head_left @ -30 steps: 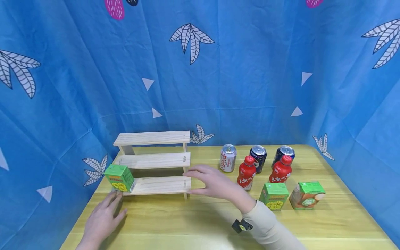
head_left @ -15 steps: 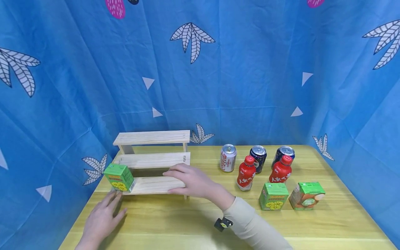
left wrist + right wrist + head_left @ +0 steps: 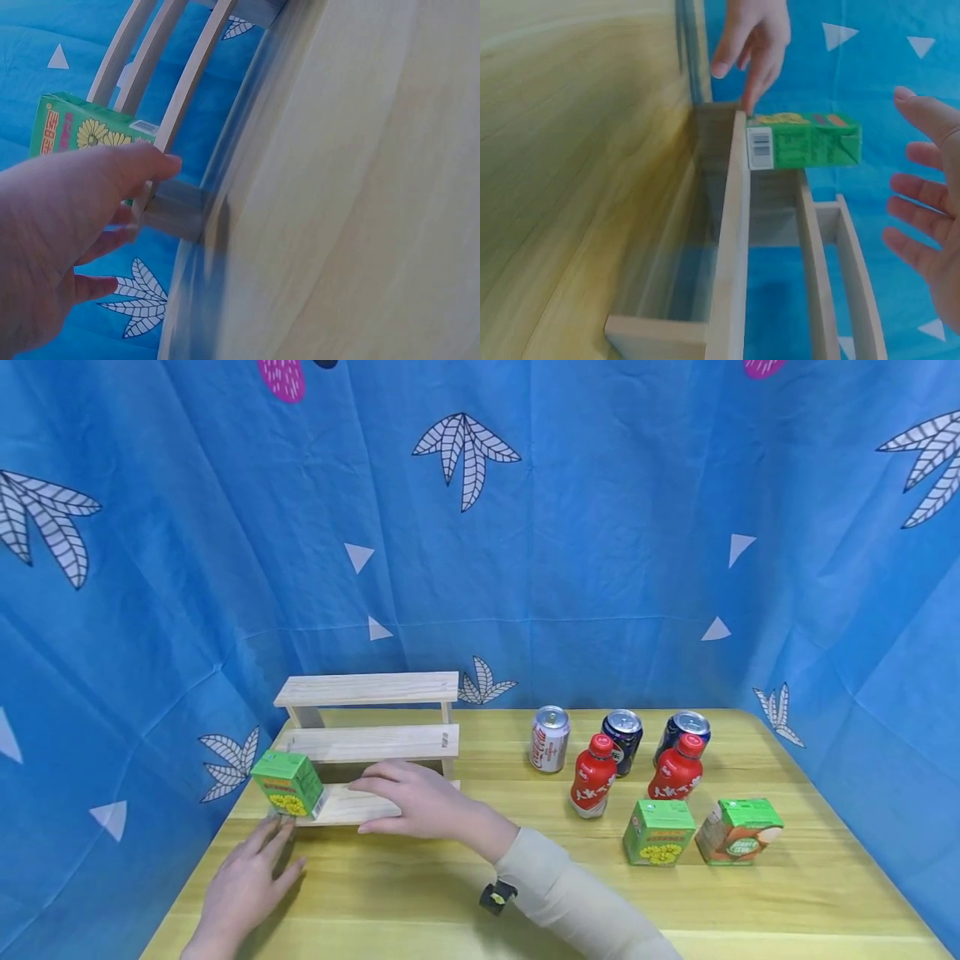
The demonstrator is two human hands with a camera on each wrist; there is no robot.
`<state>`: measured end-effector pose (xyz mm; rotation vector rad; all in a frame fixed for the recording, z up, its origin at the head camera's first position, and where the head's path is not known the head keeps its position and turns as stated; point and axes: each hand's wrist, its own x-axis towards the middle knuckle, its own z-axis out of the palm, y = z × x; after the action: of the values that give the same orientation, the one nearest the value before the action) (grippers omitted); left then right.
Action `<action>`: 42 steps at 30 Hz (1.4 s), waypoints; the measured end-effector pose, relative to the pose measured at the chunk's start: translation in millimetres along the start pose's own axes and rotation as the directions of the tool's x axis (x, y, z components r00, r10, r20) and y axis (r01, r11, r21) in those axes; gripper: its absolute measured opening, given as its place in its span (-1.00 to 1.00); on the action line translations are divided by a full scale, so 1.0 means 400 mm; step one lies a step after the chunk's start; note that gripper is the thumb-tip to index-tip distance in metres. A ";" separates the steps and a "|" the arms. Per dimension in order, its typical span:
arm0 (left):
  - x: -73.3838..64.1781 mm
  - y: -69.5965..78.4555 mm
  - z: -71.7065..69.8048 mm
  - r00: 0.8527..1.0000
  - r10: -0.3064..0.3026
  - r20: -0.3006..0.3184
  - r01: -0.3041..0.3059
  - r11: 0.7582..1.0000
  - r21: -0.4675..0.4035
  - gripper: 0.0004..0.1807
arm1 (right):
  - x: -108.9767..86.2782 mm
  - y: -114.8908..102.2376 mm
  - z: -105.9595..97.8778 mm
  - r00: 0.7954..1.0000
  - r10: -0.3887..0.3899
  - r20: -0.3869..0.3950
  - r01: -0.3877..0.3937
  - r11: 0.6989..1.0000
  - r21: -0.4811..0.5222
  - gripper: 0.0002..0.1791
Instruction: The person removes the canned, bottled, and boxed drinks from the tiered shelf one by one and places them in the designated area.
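A three-step wooden rack (image 3: 367,742) stands at the left of the table. On the left end of its lowest step sits a green drink carton (image 3: 287,783) with yellow flowers, upright. My left hand (image 3: 243,885) reaches to that step's front left corner, fingertips at its edge just below the carton, thumb apart. In the left wrist view this hand hides part of the carton (image 3: 75,124). My right hand (image 3: 427,802) hovers over the right part of the lowest step, fingers loosely bent, holding nothing. The right wrist view shows it apart from the carton (image 3: 814,142).
To the right stand a white cola can (image 3: 550,740), two dark blue cans (image 3: 621,739), two red bottles (image 3: 592,781), another green flowered carton (image 3: 658,835) and a brown-green carton (image 3: 738,833). A blue patterned curtain (image 3: 480,568) surrounds the table.
My right hand has moved left, from the right end of the lowest step toward the green carton. The left hand and the carton have stayed in place.
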<state>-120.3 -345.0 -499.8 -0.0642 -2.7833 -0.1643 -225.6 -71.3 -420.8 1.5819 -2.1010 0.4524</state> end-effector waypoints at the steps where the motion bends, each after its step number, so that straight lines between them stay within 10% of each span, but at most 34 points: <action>1: 0.000 0.000 0.000 1.000 0.001 -0.002 -0.001 1.000 0.000 -0.28 | 0.007 -0.002 0.005 1.000 -0.010 -0.007 0.010 1.000 0.002 -0.38; 26: 0.000 0.003 0.000 1.000 0.017 -0.025 -0.017 1.000 -0.011 -0.29 | 0.166 -0.031 0.091 0.987 0.148 0.059 -0.142 0.985 -0.093 -0.29; 42: -0.006 0.004 -0.005 1.000 -0.011 -0.005 0.011 1.000 -0.007 -0.29 | 0.242 -0.051 0.152 0.896 0.388 0.214 -0.404 0.914 0.032 -0.22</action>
<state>-117.4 -343.7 -498.7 -0.0499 -2.7788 -0.1774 -238.1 -186.7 -419.0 1.2774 -2.6091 0.5287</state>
